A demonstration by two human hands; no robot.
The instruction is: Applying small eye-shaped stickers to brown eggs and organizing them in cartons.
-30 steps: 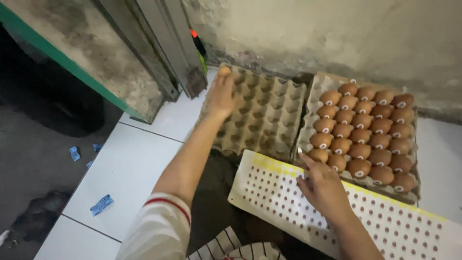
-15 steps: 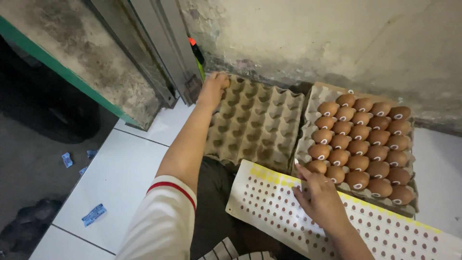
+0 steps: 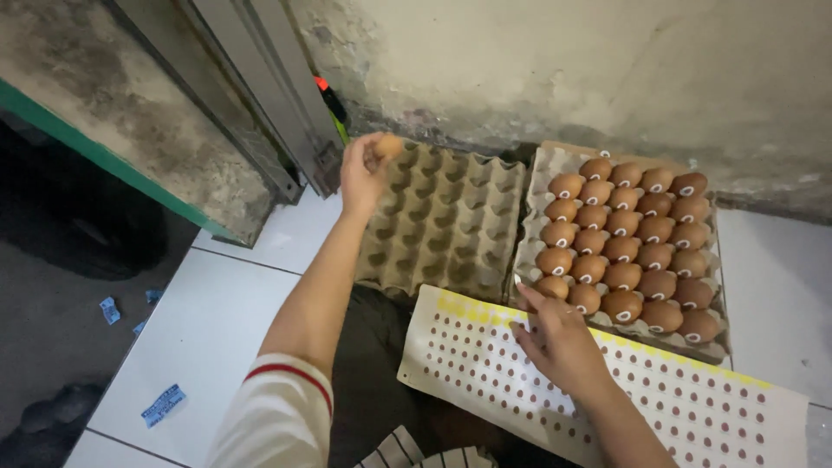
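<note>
The person knelt over white floor tiles (image 3: 217,321) by a stained wall (image 3: 563,69), with two egg trays side by side at twelve o'clock. The left hand (image 3: 362,172) was closed around a single brown egg (image 3: 387,146), pinched between fingertips and thumb, raised just above the far left corner of the empty tray (image 3: 442,225). None of that tray's cups held anything that I could see. The full tray (image 3: 555,165), at about one o'clock, sat touching the empty one, its eggs (image 3: 624,238) in rows, most showing a small round sticker on top. The right hand (image 3: 563,342) lay flat and open at five o'clock on a white sticker sheet (image 3: 693,407) dotted with brown circles, one fingertip stretched towards the sheet's yellow edge, just beside the near row of eggs; it gripped nothing. To my eye the step was handling that one egg at the corner cup, and doing it well meant a light, even pinch, keeping the egg low over the cup rather than over bare tile, and seating it upright so it rested in the cup and not on a ridge. Blue paper scraps (image 3: 162,404) lay well apart at eight o'clock, and a metal door frame (image 3: 260,95) rose at eleven.
</note>
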